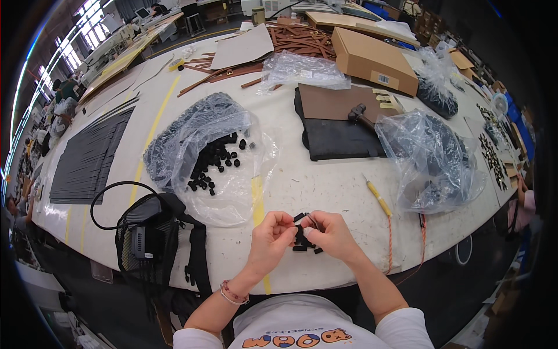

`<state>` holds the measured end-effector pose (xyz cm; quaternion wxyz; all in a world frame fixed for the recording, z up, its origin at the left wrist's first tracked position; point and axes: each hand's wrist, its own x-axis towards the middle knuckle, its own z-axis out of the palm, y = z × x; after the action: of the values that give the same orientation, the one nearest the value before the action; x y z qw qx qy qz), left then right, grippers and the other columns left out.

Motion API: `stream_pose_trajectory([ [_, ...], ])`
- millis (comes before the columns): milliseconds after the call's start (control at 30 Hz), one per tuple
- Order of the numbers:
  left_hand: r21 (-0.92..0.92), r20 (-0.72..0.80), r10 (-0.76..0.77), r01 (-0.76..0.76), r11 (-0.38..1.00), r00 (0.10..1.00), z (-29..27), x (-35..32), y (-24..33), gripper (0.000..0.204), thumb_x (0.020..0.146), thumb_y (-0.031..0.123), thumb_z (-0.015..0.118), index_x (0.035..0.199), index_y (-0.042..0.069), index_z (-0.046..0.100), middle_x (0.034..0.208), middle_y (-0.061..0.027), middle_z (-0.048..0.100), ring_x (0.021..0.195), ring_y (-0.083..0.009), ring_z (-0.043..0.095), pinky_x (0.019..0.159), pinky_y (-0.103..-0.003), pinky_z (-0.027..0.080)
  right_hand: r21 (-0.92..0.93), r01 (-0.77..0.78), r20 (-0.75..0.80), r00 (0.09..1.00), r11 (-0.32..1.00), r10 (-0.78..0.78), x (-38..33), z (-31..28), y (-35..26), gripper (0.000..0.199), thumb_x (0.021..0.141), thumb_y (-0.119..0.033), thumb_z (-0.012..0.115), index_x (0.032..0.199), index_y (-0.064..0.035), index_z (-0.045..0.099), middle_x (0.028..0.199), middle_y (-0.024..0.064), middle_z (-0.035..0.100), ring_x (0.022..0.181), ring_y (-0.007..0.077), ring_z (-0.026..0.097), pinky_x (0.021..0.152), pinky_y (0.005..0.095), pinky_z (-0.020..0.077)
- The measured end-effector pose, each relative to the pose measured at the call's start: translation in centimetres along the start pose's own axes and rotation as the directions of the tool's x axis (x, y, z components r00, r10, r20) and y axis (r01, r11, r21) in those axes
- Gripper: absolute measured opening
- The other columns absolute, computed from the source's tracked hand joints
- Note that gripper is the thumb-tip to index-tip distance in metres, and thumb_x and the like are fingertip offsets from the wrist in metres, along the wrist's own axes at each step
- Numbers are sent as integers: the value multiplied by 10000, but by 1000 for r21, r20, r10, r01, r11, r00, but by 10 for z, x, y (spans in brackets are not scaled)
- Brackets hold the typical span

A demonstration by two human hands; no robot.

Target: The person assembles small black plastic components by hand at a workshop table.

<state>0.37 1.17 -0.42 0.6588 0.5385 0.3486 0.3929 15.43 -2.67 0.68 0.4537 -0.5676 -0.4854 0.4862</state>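
1. Left hand (272,232): fingers curled and pinched shut on the small black parts (302,235), held just above the near edge of the table (325,180).
2. Right hand (331,232): likewise closed on the same cluster from the other side; thumbs and fingertips of both hands meet over it. Which piece each finger grips cannot be told.
3. Judgement: the work appears to be joining or sorting the small pieces. It would go best with the pinch kept at the fingertips, the pieces aligned before pressing, and the hands low over the table so that a dropped piece stays on it.
4. Supply: an open clear bag (226,157) lies beyond the left hand, crinkled and glossy, with loose black cylindrical beads (218,160) spilled inside.
5. Materials nearby: a second filled clear bag (433,160) to the right; a dark flat mat (340,136) bearing a hammer (361,116); a yellow pencil (379,198); a plain cardboard box (375,58); brown strips (302,38) at the far side.
6. A black mesh bag (148,238) hangs at the table edge, left.
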Motion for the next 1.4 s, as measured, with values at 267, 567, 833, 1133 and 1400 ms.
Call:
stream_pose_trajectory([
  [267,425,-20,245,-213,880,969,9,-15,-10,11,785,-17,531,775,-12,532,655,-40,577,523,-80,546,441,-195,441,-100,72,-128,988,992,-84,-5,10,2,100,709,-35,511,771,34,547,551,31,498,471,54,391,424,220,329],
  [567,-236,57,-180,188,953,982,4,-12,3,85,804,94,526,775,15,511,601,-25,519,423,-88,472,366,-198,356,-507,433,-90,833,745,-546,-11,16,-1,155,636,-3,564,790,-8,543,631,100,547,492,184,537,432,271,415],
  [833,-510,229,-388,449,734,893,-3,-10,5,61,790,76,506,774,19,520,578,-41,511,399,-87,447,338,-213,338,-674,585,74,662,452,-746,-12,16,0,227,581,22,583,797,-33,541,674,90,548,509,210,546,421,266,421],
  [1133,-132,82,-149,159,978,985,1,-13,15,60,716,-36,574,732,2,530,572,18,492,418,-4,382,347,-156,259,354,-261,294,943,898,158,-4,-2,-11,160,656,-24,509,811,5,538,654,-6,502,499,22,401,401,170,299],
  [1400,-130,231,-334,370,920,914,-11,-12,22,49,725,-39,551,706,4,537,568,24,495,423,7,376,359,-147,246,508,-414,495,858,755,137,-2,-6,3,135,621,-49,561,731,-28,486,623,60,541,428,33,397,363,155,272],
])
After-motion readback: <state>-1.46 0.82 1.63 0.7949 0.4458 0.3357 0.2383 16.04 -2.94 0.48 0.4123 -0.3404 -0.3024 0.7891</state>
